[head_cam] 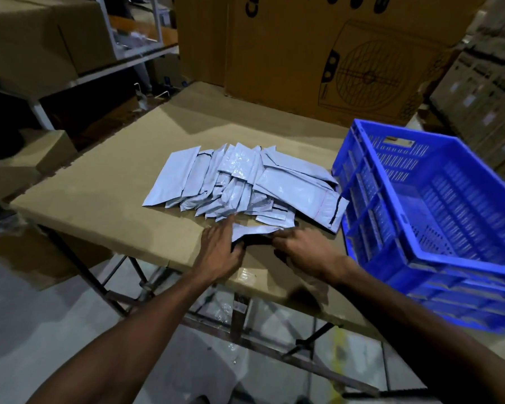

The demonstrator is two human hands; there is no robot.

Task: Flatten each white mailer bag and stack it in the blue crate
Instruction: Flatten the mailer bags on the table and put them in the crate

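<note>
1. gripping one white mailer bag (252, 231) at the near edge of the counter (99, 199), the left hand (220, 249) pinches its left end and the right hand (299, 247) curls round its right end, likely to pull it taut and flat.
2. the pile of mailer bags (239, 182) lies just beyond.
3. the blue crate (438, 217) sits tilted at the right, close for stacking; it looks empty.

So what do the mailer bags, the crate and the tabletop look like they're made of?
Mailer bags: thin glossy plastic film, probably poly; they crinkle and catch glints.
Blue crate: rigid moulded plastic, with slotted walls and ribbed sides.
Tabletop: matte brown corrugated cardboard, torn at the near edge, on a metal frame.
</note>
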